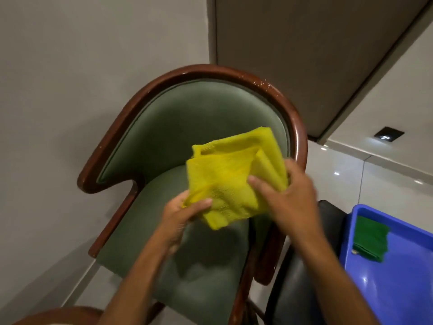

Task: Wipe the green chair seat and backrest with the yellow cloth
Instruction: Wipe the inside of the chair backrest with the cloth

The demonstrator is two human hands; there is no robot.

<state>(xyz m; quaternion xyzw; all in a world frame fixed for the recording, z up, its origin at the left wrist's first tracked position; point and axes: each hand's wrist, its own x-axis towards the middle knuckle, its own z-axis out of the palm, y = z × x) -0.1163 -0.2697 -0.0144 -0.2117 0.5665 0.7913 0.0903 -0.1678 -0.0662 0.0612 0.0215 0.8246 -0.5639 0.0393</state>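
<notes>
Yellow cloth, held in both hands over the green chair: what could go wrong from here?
1. The yellow cloth is bunched in loose folds between the left hand and right hand; it may wipe with only a small patch.
2. The green backrest curves inside the wooden frame; the piped edge could be missed.
3. Droplets appear to sit on the frame's top right and may smear onto the fabric.

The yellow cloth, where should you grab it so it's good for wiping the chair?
Probably hold the yellow cloth by its near folded edge, coming from above, as the left hand and right hand do. It is folded in flat layers, so pinching there leaves a broad face free for the green seat.
</notes>
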